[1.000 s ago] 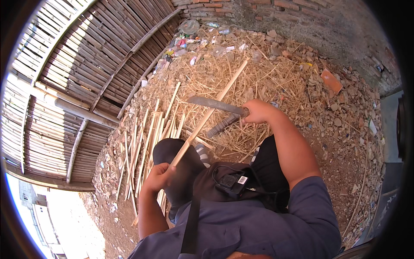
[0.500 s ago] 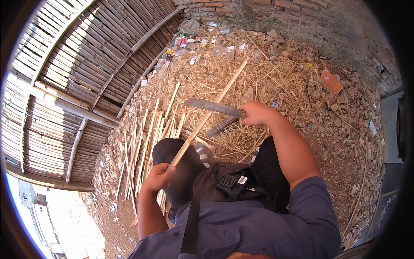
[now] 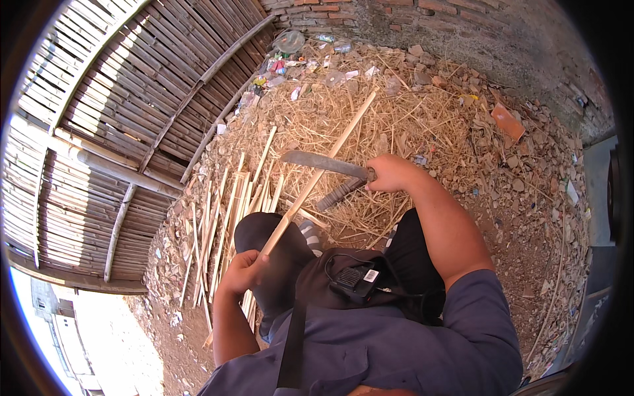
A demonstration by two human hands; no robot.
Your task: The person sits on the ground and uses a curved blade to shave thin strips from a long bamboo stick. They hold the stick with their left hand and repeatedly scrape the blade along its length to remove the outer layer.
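- Now the left hand is closed around the near end of a long bamboo strip, which runs from about 7 o'clock of the scene's middle up toward 1 o'clock, its far end lying over the straw heap.
- Right hand is wrapped tight on the handle of a broad knife; the blade points toward 9 o'clock and its tip meets the strip about midway along it.
- Compared with half a second ago and a second ago, little differs: the blade sits at nearly the same spot on the strip, both fists hold as they did, and the strip keeps its slant.
- Beneath the blade a darker ribbed handle-like piece lies at 5 o'clock of the crossing, on the straw.
- At 9 o'clock of the left hand, a row of split bamboo slats lies on the ground, roughly parallel.
- A woven bamboo fence fills the 9 to 11 o'clock side; a brick wall stands at 12 o'clock, with litter at its foot.
- A black pouch rests on the person's lap at 6 o'clock.
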